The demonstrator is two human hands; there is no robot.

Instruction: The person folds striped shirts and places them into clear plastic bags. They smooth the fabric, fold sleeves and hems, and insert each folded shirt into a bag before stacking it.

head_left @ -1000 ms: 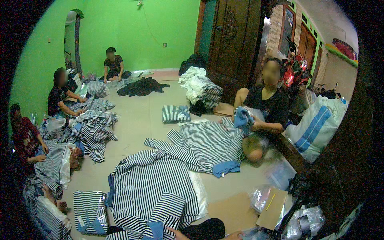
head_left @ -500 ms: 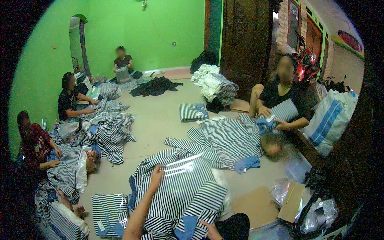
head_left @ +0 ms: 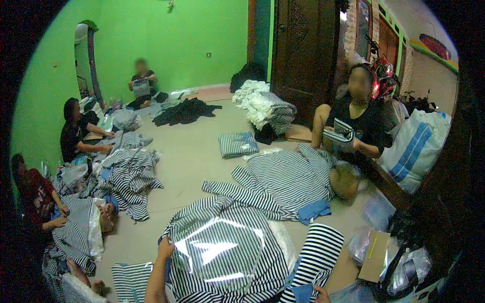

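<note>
My left hand (head_left: 165,248) is closed on the left edge of a clear plastic bag (head_left: 217,252). The bag lies over a spread black-and-white striped shirt (head_left: 202,217) on the floor, and light glares off it. At the lower right, my right hand (head_left: 321,294) grips the near end of a folded striped shirt (head_left: 319,247) with blue denim parts. This folded shirt is to the right of the bag and apart from it. Only part of my right hand shows at the frame's lower edge. Beside my left forearm lies another folded striped shirt (head_left: 130,280).
Ahead lies another spread striped shirt (head_left: 288,174), with a packed shirt (head_left: 238,145) beyond it. A co-worker (head_left: 361,116) on the right holds a folded shirt. Several people sit along the left by shirt piles (head_left: 126,171). Cardboard (head_left: 374,255) and plastic lie at right.
My left hand has moved down and left with the bag's edge. My right hand has carried the folded shirt to the right, off the spread one. The right co-worker has turned their folded shirt.
</note>
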